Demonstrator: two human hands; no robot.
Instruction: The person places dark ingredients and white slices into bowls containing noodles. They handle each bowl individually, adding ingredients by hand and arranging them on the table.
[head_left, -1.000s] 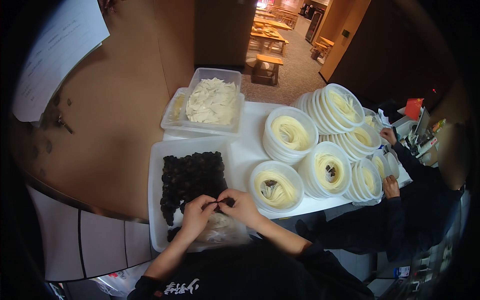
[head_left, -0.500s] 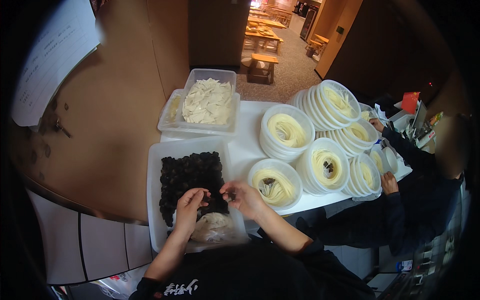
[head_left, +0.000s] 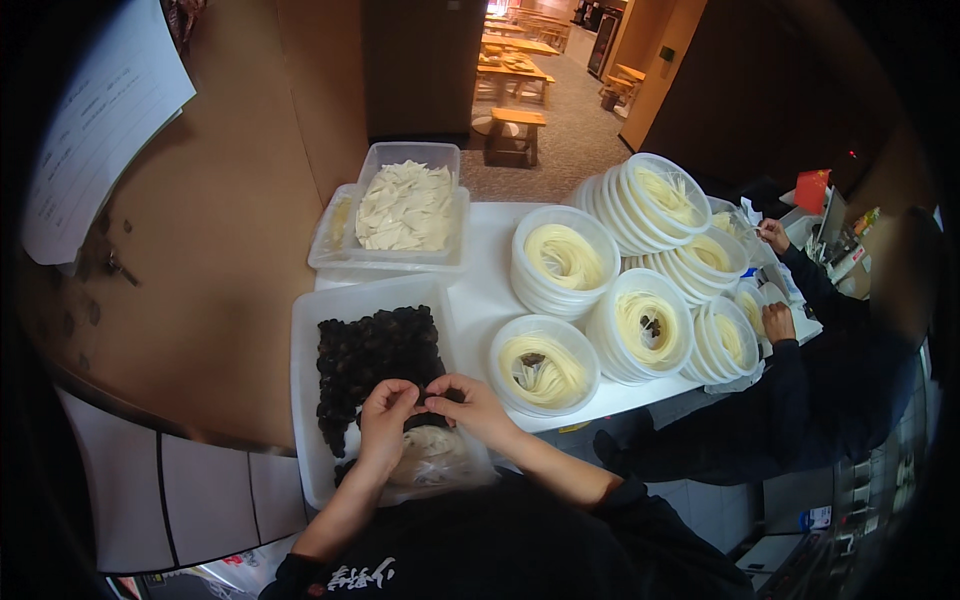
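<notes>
Over a large white plastic tub at the near left, my hands meet with their fingertips almost touching. My left hand and my right hand are both closed in a pinch on a small dark piece between them, mostly hidden by the fingers. Black, lumpy pieces of food lie packed in rows in the tub; their exact kind is unclear. Just below my hands, in the tub's near end, sits a clear plastic bag with a pale, soft mass inside.
Behind the tub, a clear container of pale, flat pieces rests on another container. Stacked round bowls of pale noodles fill the white table's right side. A co-worker in dark clothes handles bowls at the far right. A brown wall borders the left.
My right hand has moved left to meet my left hand, closing the gap between their fingertips. The co-worker's hands have shifted slightly, and the whole view has moved a little.
</notes>
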